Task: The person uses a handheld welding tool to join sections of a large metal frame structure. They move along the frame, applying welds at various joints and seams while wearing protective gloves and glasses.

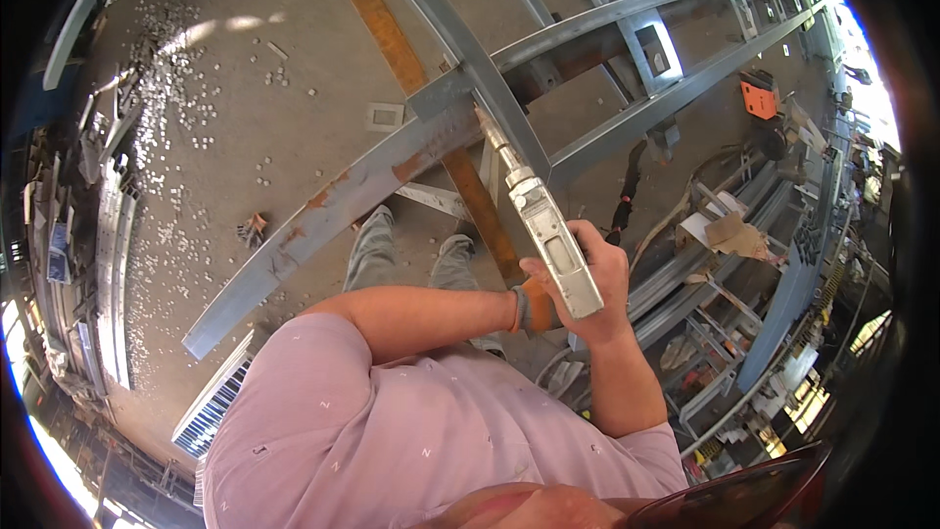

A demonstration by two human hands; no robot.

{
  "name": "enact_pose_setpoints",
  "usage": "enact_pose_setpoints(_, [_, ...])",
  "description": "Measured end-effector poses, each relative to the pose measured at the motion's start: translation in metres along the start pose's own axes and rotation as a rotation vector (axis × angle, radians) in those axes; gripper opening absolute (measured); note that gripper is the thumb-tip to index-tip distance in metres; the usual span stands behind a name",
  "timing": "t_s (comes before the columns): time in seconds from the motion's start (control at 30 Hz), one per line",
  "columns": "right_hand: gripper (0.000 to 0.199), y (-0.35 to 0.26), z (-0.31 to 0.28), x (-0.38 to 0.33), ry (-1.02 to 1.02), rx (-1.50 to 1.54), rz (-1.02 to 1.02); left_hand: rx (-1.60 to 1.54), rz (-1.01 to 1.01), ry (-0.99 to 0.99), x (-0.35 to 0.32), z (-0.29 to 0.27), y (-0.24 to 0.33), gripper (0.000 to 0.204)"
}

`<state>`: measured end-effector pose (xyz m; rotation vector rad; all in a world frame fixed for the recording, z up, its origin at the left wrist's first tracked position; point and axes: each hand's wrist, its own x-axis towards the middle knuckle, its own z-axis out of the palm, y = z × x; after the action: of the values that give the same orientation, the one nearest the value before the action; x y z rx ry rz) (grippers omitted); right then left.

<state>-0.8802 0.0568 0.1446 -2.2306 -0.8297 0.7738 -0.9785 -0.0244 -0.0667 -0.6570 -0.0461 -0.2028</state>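
My bare right hand point(599, 279) is wrapped around the rear of a silver, boxy welding gun point(548, 235) with a narrow copper-coloured tip. That tip reaches a joint in a grey metal frame point(504, 103), beside a long rust-marked metal beam point(333, 191). Whether it touches the metal, I cannot tell. My left hand point(534, 306), in an orange and grey glove, is crossed over to the right, against or just behind the gun's body. Its fingers are hidden there.
A rusty flat bar point(392, 34) passes under the frame. Scattered small pale pieces point(171, 127) cover the floor at left, near stacked metal lengths point(117, 274). To the right lie an orange box point(758, 98), a cable point(685, 198), cardboard point(736, 237) and long metal profiles point(685, 269).
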Motion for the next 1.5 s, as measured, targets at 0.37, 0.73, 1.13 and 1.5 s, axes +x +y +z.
enact_pose_setpoints(0.37, [0.040,-0.013,-0.003,0.052,-0.059,-0.019,0.057,-0.553,0.142,-0.495,0.034,0.050,0.005,0.044])
enact_pose_setpoints(0.73, [0.040,-0.007,-0.001,0.069,-0.079,-0.003,0.079,-0.688,0.088,-0.548,0.043,0.072,0.011,0.043])
enact_pose_setpoints(1.13, [0.038,-0.011,-0.010,0.078,-0.132,-0.018,0.062,-0.422,0.010,-0.032,0.057,0.027,-0.009,0.050])
enact_pose_setpoints(1.5, [0.031,-0.013,-0.017,0.083,-0.181,0.066,0.081,-0.211,0.061,-0.159,0.052,0.101,0.015,0.051])
